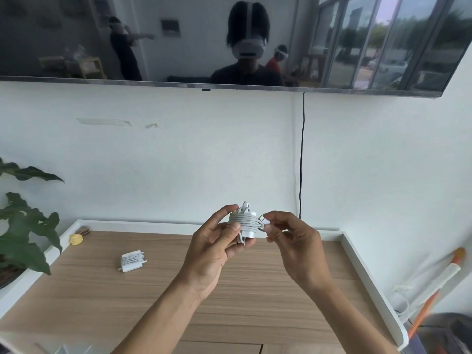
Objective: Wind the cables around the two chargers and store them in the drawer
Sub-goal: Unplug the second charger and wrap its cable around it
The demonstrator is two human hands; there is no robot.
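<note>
A white charger (245, 222) with its cable wound in several turns around it is held up above the wooden tabletop (163, 297). My left hand (217, 241) grips the charger from the left, thumb on the coils, with the plug prongs pointing down. My right hand (288, 235) pinches the loose cable end with its connector (263, 220) against the charger's right side. A second white charger (132, 261) with its cable wound around it lies on the tabletop to the left, apart from both hands. No drawer front is clearly visible.
A small yellow object (76, 239) lies at the table's back left corner. Leaves of a plant (23, 226) overhang the left edge. A black cord (302, 159) hangs down the wall from the wall screen (229, 39). An orange-handled tool (434, 290) leans at the right.
</note>
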